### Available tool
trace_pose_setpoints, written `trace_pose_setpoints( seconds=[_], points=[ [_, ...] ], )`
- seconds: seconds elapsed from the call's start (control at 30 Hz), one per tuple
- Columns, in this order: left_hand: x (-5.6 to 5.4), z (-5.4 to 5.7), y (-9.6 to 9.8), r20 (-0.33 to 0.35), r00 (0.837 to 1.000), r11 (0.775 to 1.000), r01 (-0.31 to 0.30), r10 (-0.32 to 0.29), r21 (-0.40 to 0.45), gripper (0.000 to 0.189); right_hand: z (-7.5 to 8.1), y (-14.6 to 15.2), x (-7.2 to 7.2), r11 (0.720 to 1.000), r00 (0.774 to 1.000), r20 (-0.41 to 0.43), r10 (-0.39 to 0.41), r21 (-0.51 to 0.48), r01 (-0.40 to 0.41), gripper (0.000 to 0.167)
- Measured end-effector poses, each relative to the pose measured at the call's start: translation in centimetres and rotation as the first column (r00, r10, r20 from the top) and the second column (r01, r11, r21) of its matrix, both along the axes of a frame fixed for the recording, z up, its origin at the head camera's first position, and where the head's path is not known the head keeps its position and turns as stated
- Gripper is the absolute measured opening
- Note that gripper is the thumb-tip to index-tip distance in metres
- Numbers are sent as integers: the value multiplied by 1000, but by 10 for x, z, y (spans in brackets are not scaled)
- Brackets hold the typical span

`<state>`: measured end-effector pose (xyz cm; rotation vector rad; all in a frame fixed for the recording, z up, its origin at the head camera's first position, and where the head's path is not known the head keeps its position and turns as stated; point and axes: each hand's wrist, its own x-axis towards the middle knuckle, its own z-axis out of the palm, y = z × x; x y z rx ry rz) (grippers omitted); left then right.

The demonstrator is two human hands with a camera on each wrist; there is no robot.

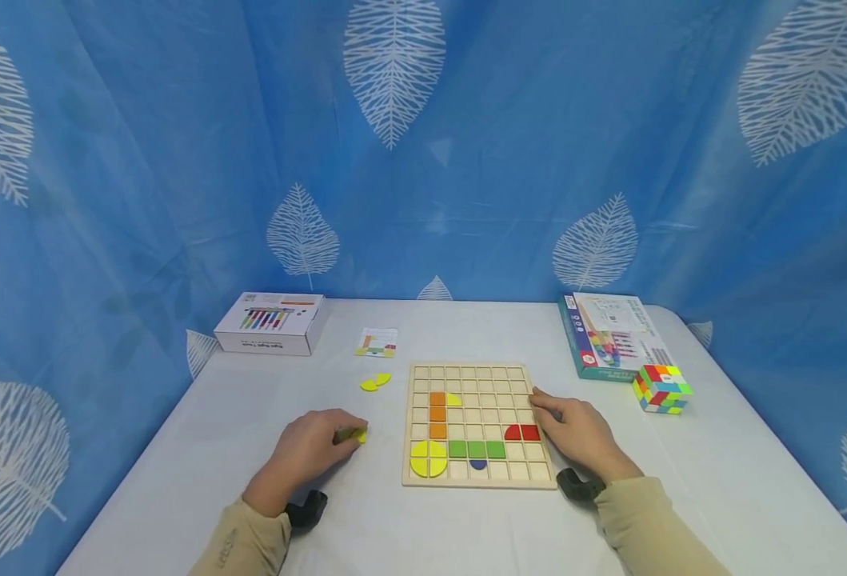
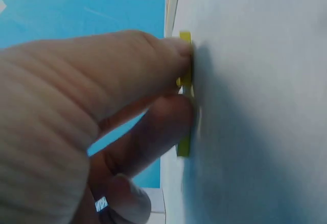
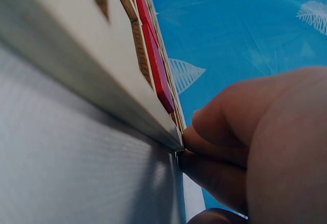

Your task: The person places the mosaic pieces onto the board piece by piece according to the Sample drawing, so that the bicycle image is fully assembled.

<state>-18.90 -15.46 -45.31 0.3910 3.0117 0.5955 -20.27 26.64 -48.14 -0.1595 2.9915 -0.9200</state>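
My left hand (image 1: pixel 311 448) is low over the table left of the board, thumb and fingers bent around yellow tiles (image 1: pixel 361 436). In the left wrist view the thumb is against one thin yellow tile (image 2: pixel 185 71), with a second yellow edge (image 2: pixel 183 147) below the finger; their full shapes are hidden. The right hand (image 1: pixel 577 428) grips the right edge of a wooden grid board (image 1: pixel 466 485). On it lie orange squares (image 1: pixel 437 414), green squares (image 1: pixel 476 450), a yellow disc of quarter tiles (image 1: pixel 429 459), a yellow quarter (image 1: pixel 453 399), red tiles (image 1: pixel 530 433) and a blue half-round (image 1: pixel 477 464).
Two loose yellow quarter tiles (image 1: pixel 369 386) lie beyond my left hand, near a small pattern card (image 1: pixel 376 342). A white box (image 1: pixel 268 324) stands back left. Back right are a flat game box (image 1: pixel 613 336) and a colored puzzle cube (image 1: pixel 662 390).
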Motion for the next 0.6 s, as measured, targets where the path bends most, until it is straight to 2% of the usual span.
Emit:
trace_pose_setpoints(
  seconds=[0.33, 0.6],
  points=[
    [-1, -7, 10, -56, 998, 1000, -7, 7, -6, 28, 1, 2, 1, 1000, 1000, -19, 10, 3, -10, 38],
    [-1, -9, 10, -28, 999, 998, -39, 38, -44, 38, 0, 1, 0, 1000, 1000, -15, 10, -6, -10, 39]
  ],
)
